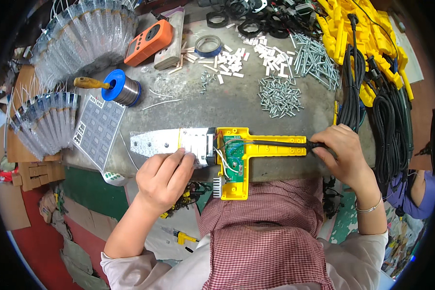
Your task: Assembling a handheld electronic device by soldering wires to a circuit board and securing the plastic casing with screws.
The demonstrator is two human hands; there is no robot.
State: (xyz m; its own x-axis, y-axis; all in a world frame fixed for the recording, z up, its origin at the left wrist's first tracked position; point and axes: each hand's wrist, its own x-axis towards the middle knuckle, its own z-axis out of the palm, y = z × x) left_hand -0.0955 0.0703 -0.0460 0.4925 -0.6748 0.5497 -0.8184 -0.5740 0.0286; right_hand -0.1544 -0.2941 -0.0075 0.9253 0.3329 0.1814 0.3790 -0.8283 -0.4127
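Observation:
A yellow plastic tool housing half (pixel 237 191) lies across the near edge of the worktable, its inside facing up. In its wide part sits a green circuit board (pixel 233 153) with white, grey and blue wires, and a silver finned heat sink (pixel 217 187) juts from its near left side. A bubble-wrapped metal plate (pixel 157 141) extends leftward from the housing. My left hand (pixel 164 176) is closed on the plate's near edge. Along the handle channel runs a black power cable (pixel 280 143). Beyond the handle's right end, my right hand (pixel 342 152) grips this cable.
Farther back lie small screws (pixel 279 95), long screws (pixel 316 60), white ceramic pieces (pixel 275 57) and a tape roll (pixel 209 46). A solder spool (pixel 125 89), orange meter (pixel 149 42) and wrapped plates (pixel 84 41) are left. Yellow housings (pixel 372 29) and coiled cables (pixel 389 128) crowd the right.

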